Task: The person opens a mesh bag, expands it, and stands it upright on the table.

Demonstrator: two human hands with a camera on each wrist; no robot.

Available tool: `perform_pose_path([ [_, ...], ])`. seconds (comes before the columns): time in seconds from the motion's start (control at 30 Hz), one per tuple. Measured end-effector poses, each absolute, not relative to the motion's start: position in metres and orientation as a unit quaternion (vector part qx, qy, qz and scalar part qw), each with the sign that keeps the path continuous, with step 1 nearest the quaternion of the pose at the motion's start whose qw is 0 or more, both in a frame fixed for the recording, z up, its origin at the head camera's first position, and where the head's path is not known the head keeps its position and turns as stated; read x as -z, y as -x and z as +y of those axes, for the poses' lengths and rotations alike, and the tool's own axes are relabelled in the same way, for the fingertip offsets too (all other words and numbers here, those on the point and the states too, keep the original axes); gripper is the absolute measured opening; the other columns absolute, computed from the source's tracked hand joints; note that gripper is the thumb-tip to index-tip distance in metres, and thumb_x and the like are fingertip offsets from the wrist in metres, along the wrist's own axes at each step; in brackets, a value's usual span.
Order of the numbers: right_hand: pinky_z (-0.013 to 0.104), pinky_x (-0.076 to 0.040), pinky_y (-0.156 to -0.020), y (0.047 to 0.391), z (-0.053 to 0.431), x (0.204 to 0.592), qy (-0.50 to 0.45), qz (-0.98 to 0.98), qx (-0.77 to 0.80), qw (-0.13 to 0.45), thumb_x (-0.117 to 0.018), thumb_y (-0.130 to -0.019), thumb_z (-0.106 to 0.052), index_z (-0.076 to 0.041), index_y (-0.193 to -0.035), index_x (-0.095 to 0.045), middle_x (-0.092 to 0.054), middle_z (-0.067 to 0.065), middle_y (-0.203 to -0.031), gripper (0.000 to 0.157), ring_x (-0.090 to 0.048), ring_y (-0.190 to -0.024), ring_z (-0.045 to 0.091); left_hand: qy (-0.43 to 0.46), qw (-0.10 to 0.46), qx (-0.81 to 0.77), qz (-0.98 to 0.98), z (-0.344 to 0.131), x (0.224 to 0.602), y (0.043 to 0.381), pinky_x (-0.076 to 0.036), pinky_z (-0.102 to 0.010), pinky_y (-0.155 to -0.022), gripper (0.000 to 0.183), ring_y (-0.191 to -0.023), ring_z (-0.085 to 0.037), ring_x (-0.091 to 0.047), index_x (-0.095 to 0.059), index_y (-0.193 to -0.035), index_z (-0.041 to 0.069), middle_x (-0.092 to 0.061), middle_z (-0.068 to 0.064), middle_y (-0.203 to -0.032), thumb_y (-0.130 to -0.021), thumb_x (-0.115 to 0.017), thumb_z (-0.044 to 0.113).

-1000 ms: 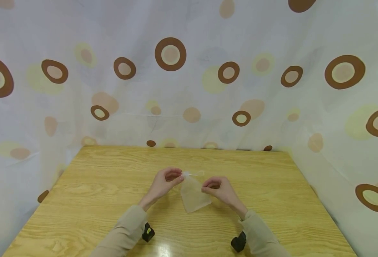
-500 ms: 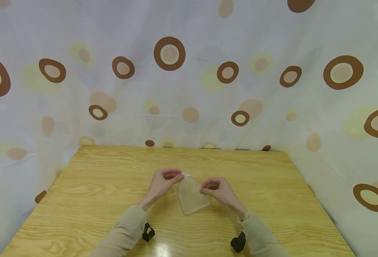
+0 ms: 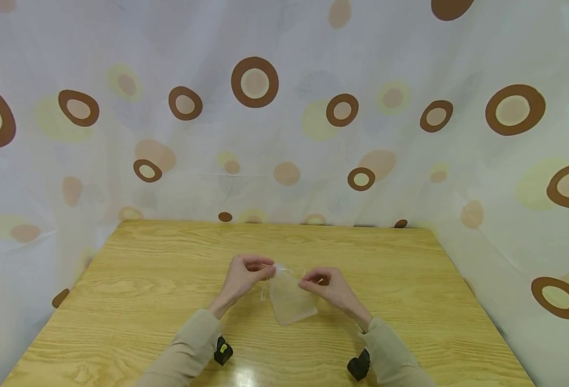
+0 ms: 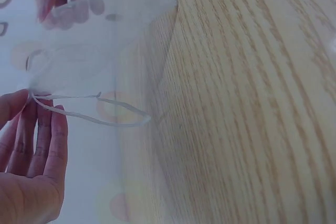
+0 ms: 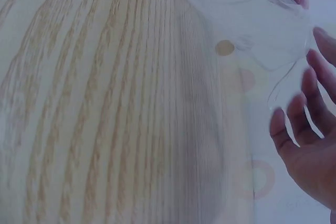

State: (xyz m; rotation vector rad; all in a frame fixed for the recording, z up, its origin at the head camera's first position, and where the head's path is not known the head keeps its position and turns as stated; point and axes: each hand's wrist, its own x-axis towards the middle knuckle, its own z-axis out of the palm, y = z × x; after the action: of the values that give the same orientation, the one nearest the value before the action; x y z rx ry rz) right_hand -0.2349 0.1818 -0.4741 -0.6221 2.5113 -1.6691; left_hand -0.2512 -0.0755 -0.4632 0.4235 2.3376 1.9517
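Note:
A sheer white drawstring pouch (image 3: pixel 291 301) hangs slantwise over the wooden table, its wide bottom toward the person. My left hand (image 3: pixel 240 277) pinches the gathered neck at its upper left. From that pinch a loop of white cord (image 4: pixel 121 123) sticks out in the left wrist view. On the pouch's other side, my right hand (image 3: pixel 331 287) has thumb and forefinger together at the right edge. In the right wrist view the right fingertips (image 5: pixel 310 77) meet the pouch's edge, with a thin cord loop (image 5: pixel 278 85) beside them. Exactly which bit they pinch is hard to see.
The light wooden table (image 3: pixel 168 301) stretches around both hands. A white curtain (image 3: pixel 284 129) with brown and pale ovals encloses its back and sides. Black wrist cameras (image 3: pixel 223 350) sit near the beige sleeves (image 3: pixel 192 336).
My right hand has moved slightly left along the pouch. The cord loop that stuck out to the right has sunk lower and shows less. My left hand keeps its pinch at the neck.

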Motion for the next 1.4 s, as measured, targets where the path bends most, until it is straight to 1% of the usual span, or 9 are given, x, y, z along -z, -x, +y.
perform_pose_path([
  [0.2, 0.022, -0.041, -0.073, 0.237, 0.176, 0.473, 0.173, 0.825, 0.536, -0.052, -0.075, -0.092, -0.016, -0.01, -0.1, -0.075, -0.066, 0.013, -0.097, 0.01, -0.049, -0.08, 0.011, -0.15, 0.048, -0.628, 0.762, -0.074, 0.46, 0.249, -0.06, -0.053, -0.084, 0.023, -0.085, -0.029, -0.076, -0.075, -0.108, -0.003, -0.077, -0.021, -0.096, -0.092, -0.075, 0.014],
  [0.33, 0.028, -0.042, -0.079, 0.238, 0.172, 0.47, 0.169, 0.829, 0.529, -0.064, -0.074, -0.092, -0.018, -0.008, -0.105, -0.074, -0.065, 0.012, -0.112, 0.016, -0.051, -0.095, 0.027, -0.158, 0.057, -0.623, 0.764, -0.073, 0.459, 0.249, -0.061, -0.051, -0.083, 0.023, -0.085, -0.03, -0.076, -0.074, -0.107, -0.003, -0.077, -0.021, -0.095, -0.09, -0.076, 0.014],
  [0.43, 0.032, -0.045, -0.083, 0.239, 0.17, 0.47, 0.18, 0.826, 0.531, -0.058, -0.073, -0.093, -0.017, -0.005, -0.109, -0.073, -0.067, 0.012, -0.119, 0.02, -0.054, -0.105, 0.033, -0.167, 0.063, -0.621, 0.764, -0.072, 0.46, 0.249, -0.062, -0.043, -0.08, 0.024, -0.085, -0.033, -0.076, -0.073, -0.106, -0.004, -0.077, -0.022, -0.095, -0.09, -0.077, 0.014],
  [0.5, 0.032, -0.047, -0.084, 0.24, 0.169, 0.471, 0.194, 0.823, 0.532, -0.052, -0.072, -0.094, -0.017, -0.004, -0.11, -0.072, -0.069, 0.013, -0.118, 0.021, -0.057, -0.106, 0.029, -0.174, 0.064, -0.622, 0.761, -0.072, 0.46, 0.249, -0.063, -0.039, -0.078, 0.025, -0.085, -0.035, -0.075, -0.072, -0.105, -0.004, -0.077, -0.023, -0.094, -0.089, -0.078, 0.013],
  [0.6, 0.03, -0.05, -0.083, 0.24, 0.167, 0.47, 0.216, 0.816, 0.536, -0.036, -0.069, -0.096, -0.015, -0.004, -0.112, -0.072, -0.072, 0.014, -0.113, 0.02, -0.062, -0.1, 0.017, -0.183, 0.063, -0.621, 0.759, -0.071, 0.458, 0.249, -0.063, -0.042, -0.078, 0.025, -0.084, -0.035, -0.075, -0.071, -0.104, -0.005, -0.077, -0.022, -0.092, -0.089, -0.078, 0.013],
  [0.73, 0.028, -0.053, -0.079, 0.239, 0.165, 0.467, 0.242, 0.807, 0.539, -0.014, -0.068, -0.097, -0.014, -0.005, -0.11, -0.073, -0.074, 0.015, -0.107, 0.017, -0.064, -0.09, 0.007, -0.196, 0.065, -0.617, 0.759, -0.07, 0.457, 0.248, -0.062, -0.044, -0.079, 0.027, -0.083, -0.028, -0.076, -0.069, -0.106, -0.007, -0.077, -0.019, -0.092, -0.089, -0.077, 0.013],
  [0.93, 0.028, -0.056, -0.077, 0.236, 0.162, 0.464, 0.258, 0.79, 0.556, 0.0, -0.068, -0.096, -0.012, -0.003, -0.107, -0.074, -0.074, 0.02, -0.103, 0.015, -0.065, -0.085, 0.004, -0.217, 0.068, -0.613, 0.756, -0.07, 0.458, 0.249, -0.062, -0.03, -0.076, 0.022, -0.082, -0.017, -0.076, -0.068, -0.105, -0.005, -0.077, -0.022, -0.095, -0.09, -0.076, 0.009],
  [1.17, 0.024, -0.058, -0.082, 0.236, 0.162, 0.464, 0.245, 0.775, 0.582, 0.002, -0.068, -0.095, -0.008, 0.002, -0.107, -0.073, -0.073, 0.026, -0.106, 0.016, -0.068, -0.089, 0.002, -0.227, 0.068, -0.615, 0.752, -0.069, 0.459, 0.249, -0.061, -0.026, -0.076, 0.028, -0.088, -0.027, -0.076, -0.064, -0.108, -0.011, -0.075, -0.027, -0.1, -0.09, -0.075, 0.007],
  [1.4, 0.023, -0.058, -0.08, 0.237, 0.161, 0.465, 0.25, 0.77, 0.587, -0.004, -0.067, -0.096, -0.005, 0.004, -0.109, -0.071, -0.071, 0.028, -0.105, 0.017, -0.067, -0.088, 0.001, -0.24, 0.063, -0.605, 0.757, -0.069, 0.459, 0.249, -0.06, -0.021, -0.074, 0.026, -0.087, -0.027, -0.075, -0.064, -0.108, -0.011, -0.073, -0.026, -0.101, -0.091, -0.074, 0.007],
])
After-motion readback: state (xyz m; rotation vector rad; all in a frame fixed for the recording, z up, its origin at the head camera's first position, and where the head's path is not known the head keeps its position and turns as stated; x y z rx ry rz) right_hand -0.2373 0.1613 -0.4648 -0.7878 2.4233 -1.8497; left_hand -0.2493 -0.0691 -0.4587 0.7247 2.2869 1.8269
